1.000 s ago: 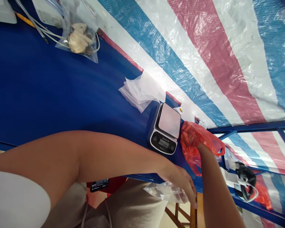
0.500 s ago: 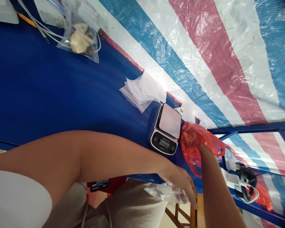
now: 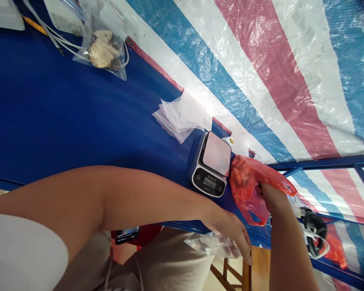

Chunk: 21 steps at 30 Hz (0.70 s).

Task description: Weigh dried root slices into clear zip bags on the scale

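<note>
My left hand [image 3: 232, 232] hangs over the table's front edge, its fingers closed on a clear plastic bag [image 3: 210, 244] above my lap. At the mouth of a red plastic bag [image 3: 245, 173] is my right hand [image 3: 268, 196], fingers curled together and partly covered by the red film. What they hold, if anything, is hidden. Lumpy brownish pieces show through the red bag. Directly left of it stands a digital kitchen scale [image 3: 212, 161] with a bare platform.
Flat zip bags [image 3: 178, 117] lie behind the scale on the blue table [image 3: 63, 117]. A clear bag of pale dried slices [image 3: 103, 50] and white cables [image 3: 53, 38] are at the back left. A striped tarp [image 3: 230, 60] borders the far side. A wooden stool [image 3: 259, 266] stands below.
My right hand has drawn back from deeper inside the red bag toward its opening, moving right. The bag's mouth has shifted with it. My left hand and the clear bag stay in place.
</note>
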Available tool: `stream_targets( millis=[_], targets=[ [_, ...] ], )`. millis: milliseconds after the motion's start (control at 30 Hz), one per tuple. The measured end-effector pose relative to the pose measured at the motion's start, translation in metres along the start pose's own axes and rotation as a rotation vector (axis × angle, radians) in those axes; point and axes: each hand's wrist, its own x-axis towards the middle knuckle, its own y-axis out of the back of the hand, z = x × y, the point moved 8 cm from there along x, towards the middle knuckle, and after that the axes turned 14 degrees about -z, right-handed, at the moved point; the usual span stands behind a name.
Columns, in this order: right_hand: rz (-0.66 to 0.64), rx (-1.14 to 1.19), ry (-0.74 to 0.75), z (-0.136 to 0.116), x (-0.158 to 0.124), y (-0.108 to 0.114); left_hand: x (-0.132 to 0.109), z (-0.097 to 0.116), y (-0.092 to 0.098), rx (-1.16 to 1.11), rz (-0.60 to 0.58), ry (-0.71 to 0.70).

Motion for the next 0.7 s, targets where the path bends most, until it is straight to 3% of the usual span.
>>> stream_targets(
  millis=[167,300,533,700],
  targets=[
    [-0.197,0.195,0.014,0.012,-0.051,-0.014,0.001,-0.003,0.004,-0.031,-0.006,-0.031],
    [-0.178,0.284,0.049,0.022,-0.088,-0.014,0.001,-0.005,0.005,-0.063,-0.001,-0.021],
    [-0.27,0.136,0.082,0.015,-0.152,-0.03,-0.003,-0.002,0.004,-0.024,0.036,-0.032],
    [-0.262,0.05,0.094,0.0,-0.169,-0.041,-0.001,-0.003,0.004,0.038,0.025,-0.073]
  ],
)
